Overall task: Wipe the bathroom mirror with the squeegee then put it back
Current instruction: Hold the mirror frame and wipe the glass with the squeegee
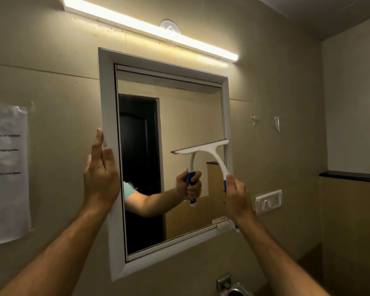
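We see the right hand [236,194] with its fingers curled around the blue grip of the squeegee [209,149]. The white blade lies against the glass of the mirror [179,116], in the right half, with its right end at the white frame [107,92]. The left hand [100,170] rests flat on the left side of the frame, fingers straight and pressed together. Above the mirror a long lamp [150,28] is lit. On the wall at the left hangs a paper sheet [6,171], at the right a switch [268,201].
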### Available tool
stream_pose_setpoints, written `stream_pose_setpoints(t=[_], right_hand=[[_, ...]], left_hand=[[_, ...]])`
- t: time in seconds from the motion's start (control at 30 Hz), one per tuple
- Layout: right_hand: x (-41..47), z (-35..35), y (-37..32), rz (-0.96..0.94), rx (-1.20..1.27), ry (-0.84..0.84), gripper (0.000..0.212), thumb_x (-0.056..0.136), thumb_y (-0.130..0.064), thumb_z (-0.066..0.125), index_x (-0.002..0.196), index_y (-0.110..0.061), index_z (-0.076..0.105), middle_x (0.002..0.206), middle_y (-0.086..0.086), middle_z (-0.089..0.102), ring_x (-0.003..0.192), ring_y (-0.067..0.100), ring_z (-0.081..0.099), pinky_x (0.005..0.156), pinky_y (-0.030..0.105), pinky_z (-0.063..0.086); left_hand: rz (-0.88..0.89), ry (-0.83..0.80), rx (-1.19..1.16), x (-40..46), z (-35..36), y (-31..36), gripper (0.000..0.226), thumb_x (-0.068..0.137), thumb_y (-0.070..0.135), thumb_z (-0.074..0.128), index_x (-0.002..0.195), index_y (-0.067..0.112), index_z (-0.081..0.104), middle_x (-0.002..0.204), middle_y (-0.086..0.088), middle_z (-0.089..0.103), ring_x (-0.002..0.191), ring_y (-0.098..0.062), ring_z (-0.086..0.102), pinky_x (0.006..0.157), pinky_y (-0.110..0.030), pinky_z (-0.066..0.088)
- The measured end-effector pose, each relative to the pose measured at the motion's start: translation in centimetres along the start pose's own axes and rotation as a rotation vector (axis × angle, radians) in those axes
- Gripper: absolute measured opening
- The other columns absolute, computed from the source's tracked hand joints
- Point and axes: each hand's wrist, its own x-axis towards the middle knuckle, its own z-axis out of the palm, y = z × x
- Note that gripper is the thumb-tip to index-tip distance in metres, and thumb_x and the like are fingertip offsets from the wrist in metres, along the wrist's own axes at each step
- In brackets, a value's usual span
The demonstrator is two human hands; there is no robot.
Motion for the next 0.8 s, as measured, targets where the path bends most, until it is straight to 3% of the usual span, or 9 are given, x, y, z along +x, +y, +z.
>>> stream_pose_setpoints(t=[0.17, 0.3, 0.43, 0.6, 0.8], right_hand=[[-5.4, 0.2, 3.8, 0.085, 0.007, -0.049, 0.044, 0.101, -0.046, 0.027, 0.081, -0.016, 0.054, 0.061, 0.002, 0.048, 0.051, 0.014, 0.046, 0.046, 0.027, 0.038], [-5.8, -0.6, 2.2, 0.075, -0.022, -0.043, 0.042, 0.102, -0.044, 0.028, 0.083, -0.018, 0.055, 0.062, 0.001, 0.048, 0.052, 0.012, 0.046, 0.046, 0.026, 0.038], [-3.9, -1.2, -0.4, 0.022, -0.078, -0.011, 0.044, 0.102, -0.047, 0.026, 0.079, -0.021, 0.053, 0.064, 0.001, 0.047, 0.055, 0.015, 0.046, 0.049, 0.03, 0.038], [-6.3, -0.8, 2.7, 0.089, -0.063, -0.056, 0.043, 0.102, -0.045, 0.027, 0.08, -0.019, 0.054, 0.061, -0.001, 0.046, 0.051, 0.011, 0.043, 0.044, 0.024, 0.034], [-10.2, -0.4, 6.2, 0.161, -0.049, -0.063, 0.038, 0.101, -0.042, 0.03, 0.081, -0.021, 0.055, 0.06, 0.0, 0.045, 0.048, 0.01, 0.042, 0.044, 0.025, 0.035]], left_hand=[[-0.073, -0.139, 0.004, -3.2, -1.6, -0.9, 0.048, 0.106, 0.031, 0.029, 0.151, 0.043, 0.017, 0.159, 0.008, 0.025, 0.143, -0.02, 0.031, 0.111, -0.037, 0.031], [-0.103, -0.173, -0.028, -2.5, -2.0, -0.5, 0.049, 0.106, 0.027, 0.031, 0.151, 0.042, 0.017, 0.159, 0.005, 0.025, 0.143, -0.021, 0.031, 0.109, -0.035, 0.029], [-0.112, -0.213, 0.01, -2.5, -2.2, -0.6, 0.05, 0.106, 0.03, 0.031, 0.15, 0.047, 0.013, 0.16, 0.003, 0.025, 0.141, -0.027, 0.035, 0.11, -0.053, 0.036], [-0.091, -0.186, -0.005, -2.9, -2.1, -0.7, 0.05, 0.106, 0.027, 0.031, 0.152, 0.041, 0.015, 0.16, 0.005, 0.023, 0.145, -0.02, 0.027, 0.114, -0.039, 0.028], [-0.077, -0.115, -0.005, -3.4, -1.3, -0.7, 0.048, 0.107, 0.026, 0.029, 0.153, 0.035, 0.017, 0.16, 0.005, 0.024, 0.145, -0.018, 0.027, 0.115, -0.037, 0.028]])
